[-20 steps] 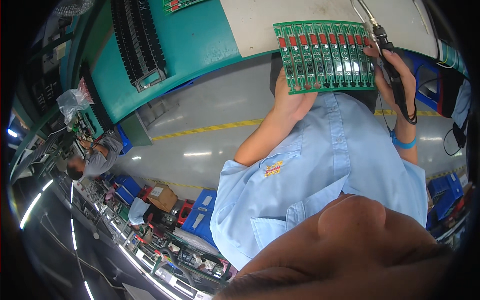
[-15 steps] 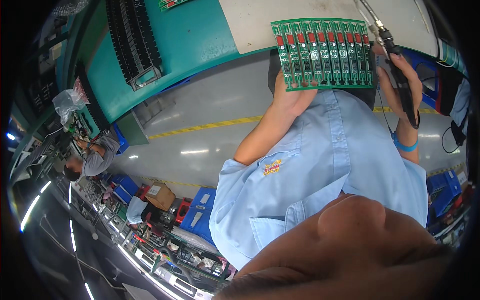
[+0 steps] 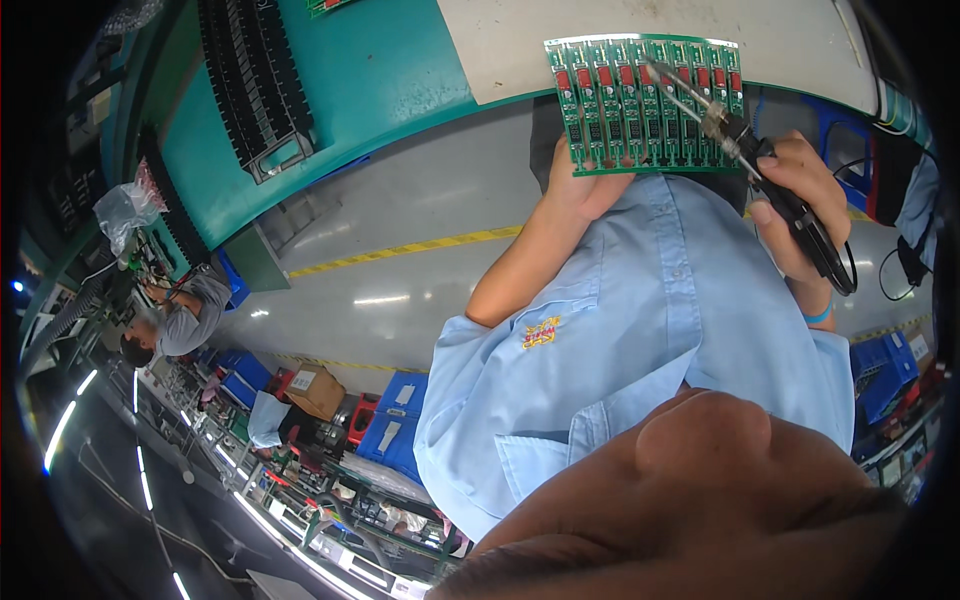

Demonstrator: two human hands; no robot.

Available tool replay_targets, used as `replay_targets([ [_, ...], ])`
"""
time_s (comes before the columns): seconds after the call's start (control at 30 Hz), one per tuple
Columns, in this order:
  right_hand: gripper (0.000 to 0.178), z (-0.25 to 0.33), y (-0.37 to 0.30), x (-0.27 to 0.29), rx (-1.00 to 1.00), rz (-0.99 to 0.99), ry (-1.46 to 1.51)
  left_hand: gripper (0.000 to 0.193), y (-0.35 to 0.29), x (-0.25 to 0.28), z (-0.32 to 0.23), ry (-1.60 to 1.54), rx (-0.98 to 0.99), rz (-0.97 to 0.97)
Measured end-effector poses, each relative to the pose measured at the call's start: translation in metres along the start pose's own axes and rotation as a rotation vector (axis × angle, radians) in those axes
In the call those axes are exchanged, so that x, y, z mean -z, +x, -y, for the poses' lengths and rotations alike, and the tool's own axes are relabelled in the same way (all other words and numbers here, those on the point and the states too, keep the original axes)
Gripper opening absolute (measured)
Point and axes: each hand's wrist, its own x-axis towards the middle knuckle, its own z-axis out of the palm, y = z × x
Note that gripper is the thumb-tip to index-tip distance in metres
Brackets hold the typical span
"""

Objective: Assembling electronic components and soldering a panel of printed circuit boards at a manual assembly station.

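Note:
My left hand (image 3: 592, 192) grips the lower left edge of a green circuit board panel (image 3: 655, 105), its fingers partly hidden behind it. The panel is made of several narrow strips side by side, each with a red part near the top and a dark part lower down. My right hand (image 3: 815, 178) is wrapped round the black handle of a soldering iron (image 3: 745, 140). Two thin metal rods at its front end reach over the upper right part of the panel. Whether they touch it I cannot tell.
A green bench (image 3: 390, 70) with a pale mat (image 3: 560, 18) lies beyond the panel. Black slotted racks (image 3: 250, 85) stand on its left. A co-worker in grey (image 3: 190, 310) sits far left. Blue crates (image 3: 395, 425) stand behind, and a cable (image 3: 850, 265) loops by my right hand.
My right hand has brought the soldering iron left and down, from beside the panel to over its right part. My left hand keeps the panel in nearly the same place.

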Motion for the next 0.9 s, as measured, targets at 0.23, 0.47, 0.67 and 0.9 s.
replay_targets([
  [0.23, 0.037, 0.014, 0.008, -0.007, 0.018, 0.065, -0.024, 0.035, 0.005, 0.005, -0.001, 0.036, -0.002, 0.059],
  [0.47, 0.036, 0.016, 0.010, -0.016, -0.030, 0.108, -0.083, 0.033, 0.004, -0.012, -0.001, 0.040, -0.009, 0.041],
  [0.67, 0.035, 0.017, 0.014, -0.018, -0.037, 0.125, -0.089, 0.030, 0.004, -0.011, -0.002, 0.013, -0.021, 0.055],
  [0.9, 0.035, 0.015, 0.013, -0.017, -0.043, 0.129, -0.106, 0.029, 0.004, -0.015, -0.001, -0.004, -0.026, 0.040],
])
